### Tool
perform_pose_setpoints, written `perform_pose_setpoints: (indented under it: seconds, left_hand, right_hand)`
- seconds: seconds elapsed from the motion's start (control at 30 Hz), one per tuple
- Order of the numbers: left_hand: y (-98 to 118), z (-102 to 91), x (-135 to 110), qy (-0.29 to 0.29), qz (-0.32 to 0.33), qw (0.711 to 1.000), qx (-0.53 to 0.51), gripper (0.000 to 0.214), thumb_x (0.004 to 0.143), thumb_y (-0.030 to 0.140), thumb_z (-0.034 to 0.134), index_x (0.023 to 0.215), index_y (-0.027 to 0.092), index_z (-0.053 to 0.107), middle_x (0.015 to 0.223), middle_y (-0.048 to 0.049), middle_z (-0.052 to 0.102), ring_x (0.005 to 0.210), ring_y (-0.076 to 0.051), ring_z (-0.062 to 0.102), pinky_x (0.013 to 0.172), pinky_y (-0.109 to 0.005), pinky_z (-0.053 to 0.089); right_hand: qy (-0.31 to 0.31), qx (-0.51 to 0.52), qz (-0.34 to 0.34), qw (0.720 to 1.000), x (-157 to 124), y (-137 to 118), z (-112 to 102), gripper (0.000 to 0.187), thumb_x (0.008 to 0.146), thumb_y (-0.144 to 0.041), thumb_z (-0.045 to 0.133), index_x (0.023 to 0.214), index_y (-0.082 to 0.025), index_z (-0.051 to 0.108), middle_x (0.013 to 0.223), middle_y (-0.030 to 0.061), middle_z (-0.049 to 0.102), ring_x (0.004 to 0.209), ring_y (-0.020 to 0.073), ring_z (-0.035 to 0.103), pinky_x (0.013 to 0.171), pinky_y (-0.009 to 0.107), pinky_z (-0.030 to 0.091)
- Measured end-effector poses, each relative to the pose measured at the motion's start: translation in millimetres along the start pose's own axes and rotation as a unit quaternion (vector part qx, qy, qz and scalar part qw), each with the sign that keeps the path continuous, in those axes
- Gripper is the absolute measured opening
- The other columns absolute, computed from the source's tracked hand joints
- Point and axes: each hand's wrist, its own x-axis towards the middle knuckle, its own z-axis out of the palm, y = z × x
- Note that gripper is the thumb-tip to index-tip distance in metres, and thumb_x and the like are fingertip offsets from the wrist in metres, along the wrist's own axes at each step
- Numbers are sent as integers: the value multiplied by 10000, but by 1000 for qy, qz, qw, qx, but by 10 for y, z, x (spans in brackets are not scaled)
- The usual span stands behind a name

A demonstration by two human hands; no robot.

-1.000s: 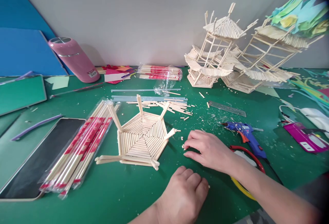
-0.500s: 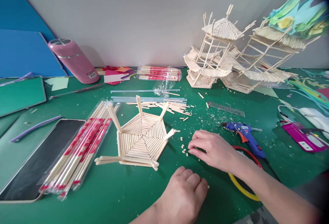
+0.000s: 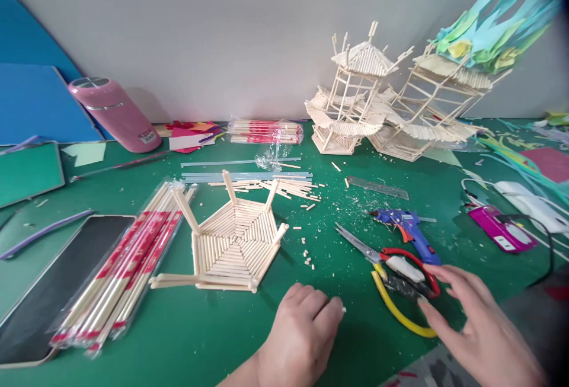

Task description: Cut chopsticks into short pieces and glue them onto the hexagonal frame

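Observation:
My right hand (image 3: 471,310) is open, thumb and fingers spread about the handles of the scissors (image 3: 364,246). These have one red and one yellow handle and lie on the table, blades pointing up and left. Closed in a fist, my left hand (image 3: 304,333) rests at the front; a tiny pale stick end shows at its fingertips, the rest being hidden. To its left stands a many-sided wooden stick base (image 3: 235,245), its face patterned like a web, with posts rising at several corners. Small cut stick bits (image 3: 306,253) lie between the base and the scissors.
A blue glue gun (image 3: 406,227) lies behind the scissors. Stick pagoda models (image 3: 351,120) stand against the wall. Packed sticks (image 3: 128,262) and a dark tablet-like slab (image 3: 66,280) lie left, a pink bottle (image 3: 115,114) behind. A magenta power block (image 3: 502,228) sits right.
My right hand has moved from the stick bits rightward to the scissors handles and opened, leaving the scissors in full view. The stick piece at the base's right post no longer sticks out. My left hand stays closed.

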Motion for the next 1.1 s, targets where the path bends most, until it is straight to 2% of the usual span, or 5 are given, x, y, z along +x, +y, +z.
perform_pose_setpoints:
  seconds: [0.17, 0.73, 0.9, 1.0, 1.1]
  left_hand:
    - [-10, 18, -3, 16, -15, 1000, -17, 191, 862, 108, 399, 941, 144, 569, 683, -57, 599, 591, -170, 510, 574, -306, 429]
    - [18, -3, 3, 10, -66, 987, -144, 190, 866, 126, 444, 952, 131, 614, 756, -87, 627, 658, -174, 550, 633, -317, 462]
    - [158, -53, 98, 7, -189, 908, -373, 176, 852, 198, 502, 831, 142, 668, 869, -114, 608, 774, -172, 582, 600, -240, 469]
    - [260, -70, 161, 20, -227, 833, -504, 100, 805, 212, 590, 791, 188, 686, 847, -90, 637, 1072, -231, 503, 757, -272, 469]
    - [330, -73, 206, 44, -242, 795, -555, 72, 775, 222, 632, 788, 204, 701, 894, -66, 634, 1010, -213, 535, 864, -334, 425]
  right_hand:
    - [-39, -62, -36, 997, -32, 1, 135, 512, 790, -331, 477, 1268, -231, 323, 1204, 135, 459, 1051, 294, 527, 748, 381, 539]
    - [-34, -106, -53, 992, 124, -121, 91, 379, 672, -263, 489, 1044, -200, 455, 955, 76, 633, 750, 245, 648, 577, 339, 526]
    - [-17, -8, -57, 998, -85, -320, 108, 536, 700, -257, 494, 1213, -222, 345, 1130, 91, 578, 949, 235, 619, 723, 317, 548]
    - [-4, 40, -82, 996, -125, -549, 129, 573, 712, -228, 493, 1256, -220, 313, 1146, 108, 548, 988, 251, 593, 742, 342, 544]
    - [-4, 82, -128, 988, -106, -761, 149, 569, 718, -162, 484, 1261, -190, 317, 1117, 120, 528, 996, 242, 571, 771, 343, 528]
